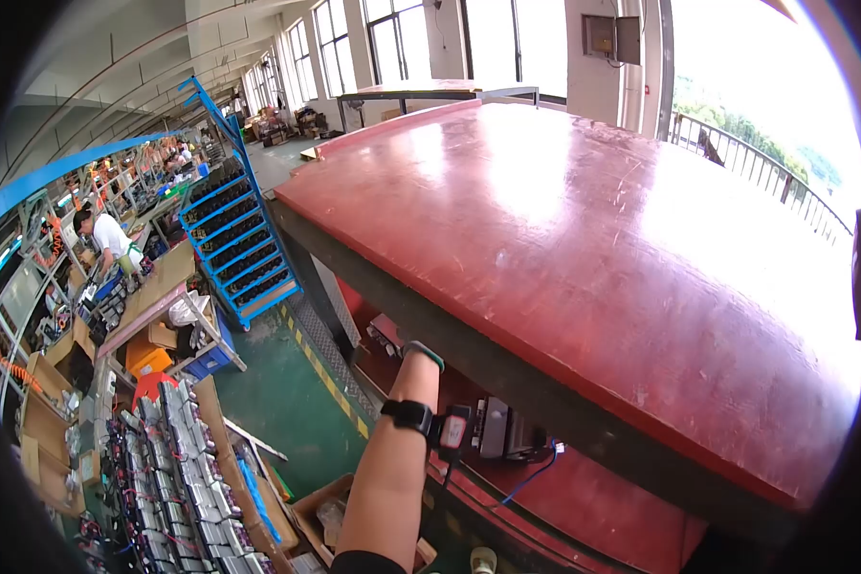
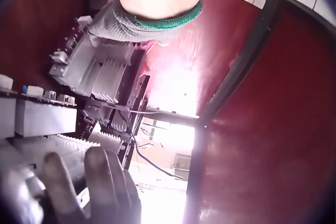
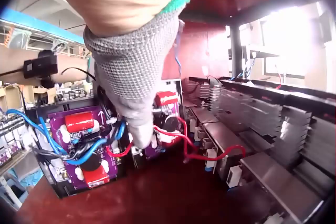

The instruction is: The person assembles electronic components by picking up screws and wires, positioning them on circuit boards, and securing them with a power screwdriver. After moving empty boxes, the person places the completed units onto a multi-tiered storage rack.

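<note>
Both hands wear grey knit gloves and work beneath the red tabletop, hidden from the head view. My left forearm (image 1: 392, 459), with a black wrist strap, reaches under its edge. My right hand (image 3: 134, 77) grips a circuit-board unit (image 3: 167, 113), its thumb over the inner side, beside a red wire. Left of it stands a similar purple circuit board (image 3: 65, 136) with red capacitors and blue cables. My left hand (image 2: 113, 27) lies over a grey finned unit (image 2: 110, 79), its fingertips hidden. Gloved fingers (image 2: 102, 179) of the right hand show against grey housings lower in that view.
Rows of finned metal units (image 3: 252, 113) line the right of the lower red shelf (image 3: 173, 198). Above is the wide red tabletop (image 1: 545, 249) on dark legs. A blue rack (image 1: 234, 230), a cart of units (image 1: 182, 469) and a seated worker (image 1: 110, 239) are left.
</note>
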Motion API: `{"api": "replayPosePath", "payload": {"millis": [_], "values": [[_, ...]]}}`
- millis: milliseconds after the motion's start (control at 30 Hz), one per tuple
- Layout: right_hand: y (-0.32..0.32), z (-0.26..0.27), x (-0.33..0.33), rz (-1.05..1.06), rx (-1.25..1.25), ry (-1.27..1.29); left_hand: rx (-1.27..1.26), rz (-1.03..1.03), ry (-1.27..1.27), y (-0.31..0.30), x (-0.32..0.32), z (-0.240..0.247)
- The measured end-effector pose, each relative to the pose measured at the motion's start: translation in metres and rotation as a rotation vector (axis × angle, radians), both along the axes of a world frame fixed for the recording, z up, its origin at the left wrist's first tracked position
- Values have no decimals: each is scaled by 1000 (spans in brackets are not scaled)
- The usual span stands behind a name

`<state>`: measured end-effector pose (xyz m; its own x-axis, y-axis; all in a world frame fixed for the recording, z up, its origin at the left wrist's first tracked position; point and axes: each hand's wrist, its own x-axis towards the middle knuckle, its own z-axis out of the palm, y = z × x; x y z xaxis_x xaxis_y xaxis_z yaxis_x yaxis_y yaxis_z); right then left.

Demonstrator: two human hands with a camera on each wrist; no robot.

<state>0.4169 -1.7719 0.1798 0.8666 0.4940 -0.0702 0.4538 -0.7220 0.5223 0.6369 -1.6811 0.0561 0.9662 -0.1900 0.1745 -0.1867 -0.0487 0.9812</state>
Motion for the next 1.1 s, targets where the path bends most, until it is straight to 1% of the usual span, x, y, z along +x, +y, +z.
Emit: {"api": "replayPosePath", "payload": {"millis": [100, 167, 200, 233, 300, 333, 400, 467, 500, 567, 600, 633, 733, 833, 900, 967, 1033, 1067, 1100], "values": [[2, -3, 13, -128, 114, 22, 90, -143, -165, 19, -32, -35], [4, -3, 20, -211, 190, 29, 199, -361, -346, 45, -77, -67], [7, -4, 24, -256, 230, 33, 274, -474, -448, 60, -102, -75], [8, -6, 27, -305, 269, 35, 361, -559, -562, 78, -129, -67], [10, -7, 36, -387, 346, 33, 526, -622, -790, 106, -179, -12], [11, -7, 40, -425, 383, 29, 425, -674, -820, 110, -186, 5], [14, -8, 48, -492, 448, 28, 525, -629, -806, 91, -199, -18], [17, -9, 56, -551, 511, 25, 530, -630, -685, 72, -204, -47], [19, -9, 62, -578, 537, 25, 482, -648, -571, 66, -204, -51], [22, -11, 69, -631, 576, 16, 300, -626, -418, 65, -200, -50], [22, -13, 73, -658, 592, 12, 176, -587, -377, 81, -197, -22], [22, -14, 77, -673, 611, 8, 57, -534, -340, 92, -190, -7], [23, -15, 91, -721, 646, 3, -64, -367, -360, 108, -147, -25], [22, -17, 94, -776, 675, -13, 83, -106, -523, 107, -83, -16], [26, -19, 101, -789, 683, -13, 156, -36, -489, 101, -42, -16], [27, -21, 104, -801, 704, -24, 295, 21, -427, 92, -10, -13], [28, -23, 108, -813, 710, -31, 391, 59, -473, 74, 20, -20], [30, -25, 108, -813, 717, -34, 439, 77, -497, 71, 27, -15], [32, -27, 108, -819, 716, -40, 482, -27, -381, 71, 29, -12]]}}
